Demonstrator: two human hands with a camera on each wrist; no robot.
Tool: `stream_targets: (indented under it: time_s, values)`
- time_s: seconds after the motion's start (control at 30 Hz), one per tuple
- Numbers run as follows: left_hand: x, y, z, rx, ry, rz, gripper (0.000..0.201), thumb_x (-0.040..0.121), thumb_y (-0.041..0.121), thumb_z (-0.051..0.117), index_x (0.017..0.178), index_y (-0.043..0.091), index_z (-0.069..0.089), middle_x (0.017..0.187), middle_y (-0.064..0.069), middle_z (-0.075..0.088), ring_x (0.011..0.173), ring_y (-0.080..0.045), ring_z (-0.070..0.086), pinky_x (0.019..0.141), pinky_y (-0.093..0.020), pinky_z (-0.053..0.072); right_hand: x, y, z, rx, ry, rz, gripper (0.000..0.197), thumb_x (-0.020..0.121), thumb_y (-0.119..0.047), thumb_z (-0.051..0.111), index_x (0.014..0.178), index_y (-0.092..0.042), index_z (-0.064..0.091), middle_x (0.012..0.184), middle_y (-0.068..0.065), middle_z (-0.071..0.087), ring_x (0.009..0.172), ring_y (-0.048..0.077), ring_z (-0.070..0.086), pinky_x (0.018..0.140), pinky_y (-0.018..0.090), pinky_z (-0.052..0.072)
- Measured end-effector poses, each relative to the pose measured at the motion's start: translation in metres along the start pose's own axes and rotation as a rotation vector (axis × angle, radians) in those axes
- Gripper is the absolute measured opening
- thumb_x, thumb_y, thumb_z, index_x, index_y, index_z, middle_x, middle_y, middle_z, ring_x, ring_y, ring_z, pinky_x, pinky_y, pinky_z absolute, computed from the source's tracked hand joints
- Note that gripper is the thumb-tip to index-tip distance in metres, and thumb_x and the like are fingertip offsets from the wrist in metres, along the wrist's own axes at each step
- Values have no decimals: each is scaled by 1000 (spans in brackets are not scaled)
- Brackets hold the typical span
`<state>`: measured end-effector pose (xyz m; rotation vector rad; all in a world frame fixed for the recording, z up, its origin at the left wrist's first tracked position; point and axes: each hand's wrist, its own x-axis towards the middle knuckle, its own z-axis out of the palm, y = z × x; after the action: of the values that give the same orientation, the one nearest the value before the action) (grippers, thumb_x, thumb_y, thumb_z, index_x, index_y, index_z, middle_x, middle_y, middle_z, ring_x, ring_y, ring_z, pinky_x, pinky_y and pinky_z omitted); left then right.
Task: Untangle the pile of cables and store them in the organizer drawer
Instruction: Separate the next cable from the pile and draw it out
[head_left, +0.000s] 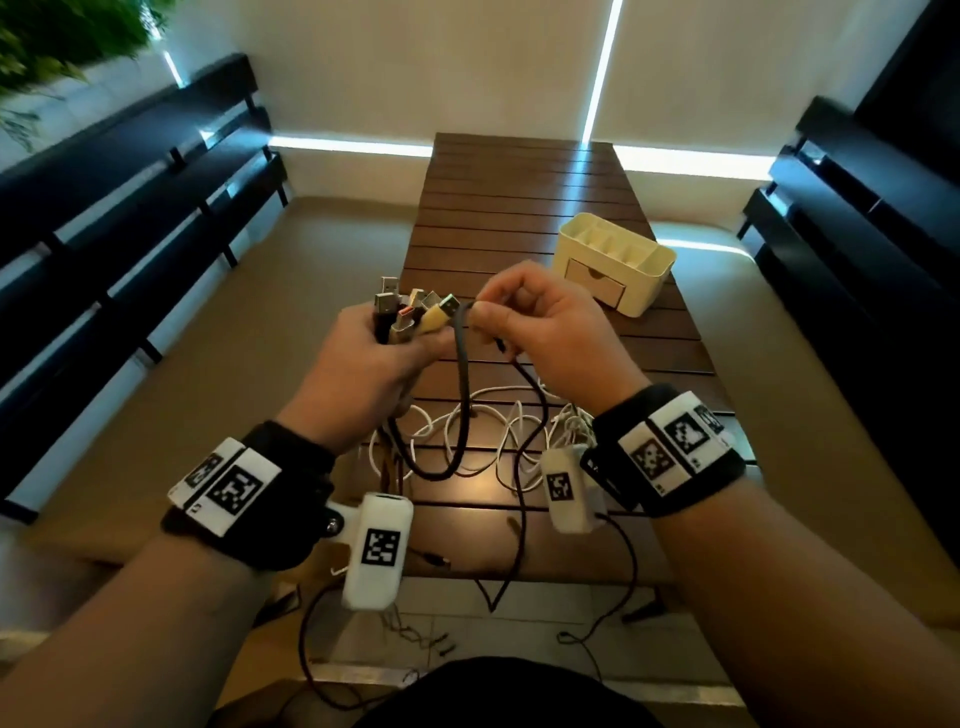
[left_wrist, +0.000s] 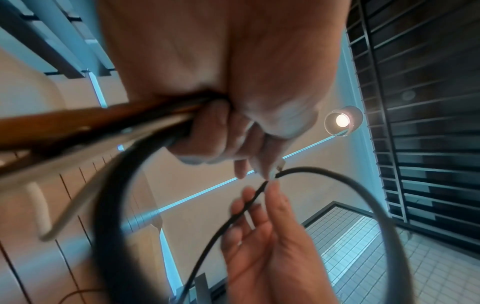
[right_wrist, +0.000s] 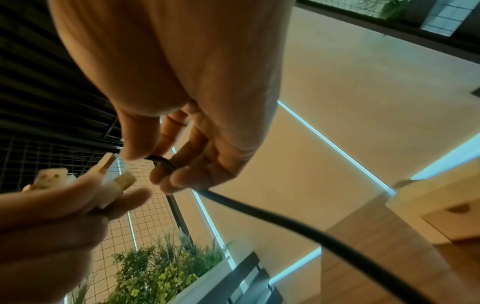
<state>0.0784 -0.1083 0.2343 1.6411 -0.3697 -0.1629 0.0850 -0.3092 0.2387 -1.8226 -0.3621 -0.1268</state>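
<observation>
Slatted dark-brown wooden surface (head_left: 519, 208), long and narrow, its boards running crosswise; on its right side a cream plastic organizer (head_left: 613, 262), rectangular with rounded corners, open compartments on top and one small drawer (head_left: 595, 283) in its front, closed, with a scooped finger notch; near the front edge a loose tangle of thin white cables (head_left: 498, 436), round and smooth, crossed by dark ones. Left hand (head_left: 363, 364) raised above the surface, fingers (left_wrist: 207, 133) curled tight round a bundle of cables whose USB plugs (head_left: 410, 309) fan upward, rectangular metal shells, one yellow-bodied, one with an orange insert. Right hand (head_left: 550, 332), thumb and forefinger pinching the end of a thick black cable (head_left: 460, 395), matte, hanging in a long loop to the surface; remaining fingers (right_wrist: 182, 179) loosely bent. Black wrist straps carry white blocks printed with square black-and-white markers (head_left: 236, 488); no readable writing.
</observation>
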Motion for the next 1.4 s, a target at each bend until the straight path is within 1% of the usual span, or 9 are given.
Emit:
stream_targets:
  time_s: [0.17,0.43,0.57,0.7,0.87,1.07,1.17,1.27,1.4]
  values:
    - [1,-4,2,-28,10,16,20,94,19,62,110,7,68,55,4,37,43,-13,28,41,-23,28,-16,12,6,0,30,73,6,88,-14,74,89,-13,69,80,7,68,73,15,63,71,28,56]
    - [-3,-1,4,-80,-83,-83,48,87,36,68,110,-6,62,55,3,32,43,-12,25,40,-23,24,-35,13,5,-7,31,202,17,86,-24,76,90,-12,64,78,5,69,65,12,62,63,24,54]
    - [-2,0,6,-74,-12,-82,58,84,33,67,106,-18,51,55,-1,28,45,-14,22,40,-22,24,-50,17,-2,-153,-317,427,16,92,-31,68,95,-15,67,84,0,75,75,13,71,65,27,56]
    - [-2,5,8,-110,-5,-93,57,84,29,68,105,-20,49,53,2,27,42,-14,20,40,-21,22,-56,32,-15,-777,-751,562,19,95,-34,62,108,-25,74,108,-9,70,101,12,61,81,27,45]
    - [-6,8,19,-138,3,-108,57,83,28,67,104,-21,47,57,0,25,45,-14,20,44,-28,16,-58,30,-12,-516,-506,518,33,94,-17,60,123,-33,64,109,-15,62,92,3,61,76,20,48]
    - [-12,14,33,-219,-27,-89,52,90,22,71,100,-22,46,55,-2,18,49,-24,11,44,-30,12,-56,42,43,-251,-550,265,69,87,3,56,146,-31,44,152,-16,37,126,2,43,105,23,39]
    - [-13,21,27,-232,-5,-74,50,87,23,66,103,-21,47,61,-9,12,49,-22,10,44,-28,12,-49,74,63,-329,-586,317,58,90,1,53,140,-29,52,142,-9,50,122,3,44,102,20,32]
    - [-13,29,14,-219,38,-59,50,85,25,65,107,-18,51,57,-5,15,43,-15,15,42,-23,15,-46,112,70,-472,-574,291,13,97,-21,61,109,-22,66,107,-6,57,99,13,54,93,36,47]
    - [-12,33,-8,-196,91,-46,51,85,26,65,106,-18,50,51,2,23,37,-9,21,38,-17,21,-44,136,57,-451,-508,380,12,97,-27,61,99,-16,67,110,-2,57,103,17,56,100,40,46]
